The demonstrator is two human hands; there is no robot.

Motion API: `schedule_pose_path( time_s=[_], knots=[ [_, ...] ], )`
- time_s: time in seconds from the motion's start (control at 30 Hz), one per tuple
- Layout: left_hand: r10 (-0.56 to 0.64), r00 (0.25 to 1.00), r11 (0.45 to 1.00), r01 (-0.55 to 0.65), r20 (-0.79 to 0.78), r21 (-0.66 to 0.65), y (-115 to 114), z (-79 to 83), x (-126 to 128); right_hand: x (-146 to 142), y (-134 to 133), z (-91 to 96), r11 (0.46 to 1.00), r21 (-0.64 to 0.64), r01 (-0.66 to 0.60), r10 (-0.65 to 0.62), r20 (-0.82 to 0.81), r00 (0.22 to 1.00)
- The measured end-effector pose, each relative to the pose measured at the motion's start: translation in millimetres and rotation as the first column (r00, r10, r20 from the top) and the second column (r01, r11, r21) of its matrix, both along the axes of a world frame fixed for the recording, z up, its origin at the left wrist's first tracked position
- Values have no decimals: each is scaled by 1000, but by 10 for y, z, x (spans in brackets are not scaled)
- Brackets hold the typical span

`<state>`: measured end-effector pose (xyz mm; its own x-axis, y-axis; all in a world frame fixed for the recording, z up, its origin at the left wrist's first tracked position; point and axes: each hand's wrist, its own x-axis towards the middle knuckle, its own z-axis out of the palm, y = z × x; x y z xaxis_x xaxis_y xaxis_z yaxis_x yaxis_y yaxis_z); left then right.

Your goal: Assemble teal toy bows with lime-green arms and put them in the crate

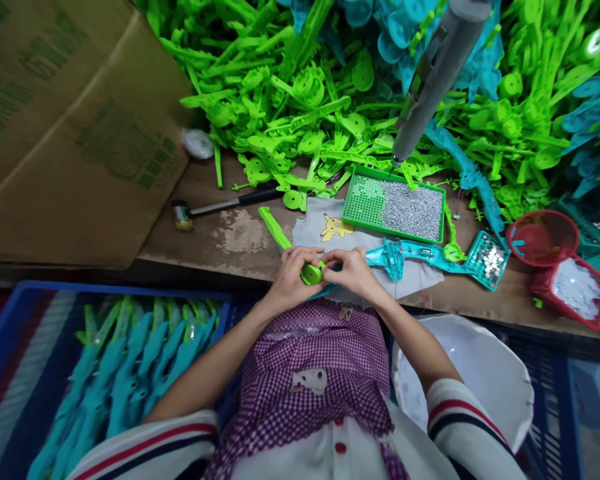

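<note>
My left hand (291,279) is closed around a bright green plastic part (311,274) with a round, disc-like end; a long green strip (275,227) sticks out beyond the fingers, seemingly the same piece. Right beside the disc, my right hand (351,272) has thumb and fingertips pinched together; what they hold is too small to make out. A bit of teal plastic shows below both hands. To the right of them, a teal plastic part (393,259) lies on a grey cloth (310,223) with a yellow cartoon print.
Behind stands a green tray (350,212) of small metal pieces, under a hanging grey screwdriver (430,80). A hammer (215,207) lies left, near a cardboard box (80,133). Heaped green parts (290,100) fill the back. A blue crate (115,287) holds teal-and-green pieces; a white basin (470,373) sits right.
</note>
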<state>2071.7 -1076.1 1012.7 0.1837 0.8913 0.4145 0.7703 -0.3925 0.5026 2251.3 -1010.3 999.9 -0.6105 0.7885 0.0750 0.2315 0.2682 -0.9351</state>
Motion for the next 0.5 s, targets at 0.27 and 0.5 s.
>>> schedule_pose_path(
  time_s=[0.27,0.5],
  knots=[
    [14,999,1000,-15,36,22,-62,-161,-93,-84,-147,16,986,156,67,-74,34,997],
    [2,997,988,-13,73,151,-90,-166,-164,-91,-159,36,989,125,75,-78,24,997]
  ],
)
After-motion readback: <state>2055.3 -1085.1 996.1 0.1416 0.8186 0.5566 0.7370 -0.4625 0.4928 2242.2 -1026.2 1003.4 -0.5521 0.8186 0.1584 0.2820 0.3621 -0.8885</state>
